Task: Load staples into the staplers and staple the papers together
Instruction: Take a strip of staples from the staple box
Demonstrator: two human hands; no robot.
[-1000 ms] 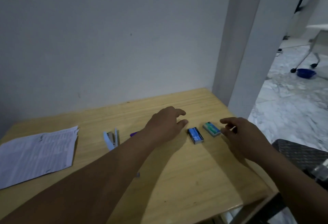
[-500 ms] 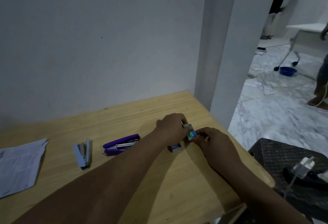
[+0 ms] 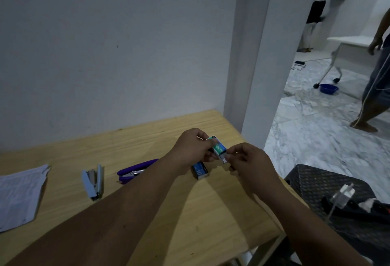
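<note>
My left hand (image 3: 191,148) grips a small green staple box (image 3: 218,148) above the wooden table (image 3: 185,219). My right hand (image 3: 250,161) pinches the box's inner tray, which sticks out a little at the near end. A blue staple box (image 3: 200,170) lies flat on the table just below my hands. A purple stapler (image 3: 135,170), hinged open, lies left of it, partly hidden by my left forearm. Further left a light blue stapler (image 3: 93,181) lies open. A stack of printed papers (image 3: 18,196) rests at the table's left edge.
A white wall and a pillar (image 3: 251,54) stand behind the table. At the right a dark woven surface (image 3: 329,183) holds a charger plug and cable. On the marble floor beyond are a blue basin (image 3: 328,88), a wheeled white table and two people.
Both hands went from resting beside the two boxes to lifting the green box off the table. The right hand now pulls at its tray. The camera has swung right.
</note>
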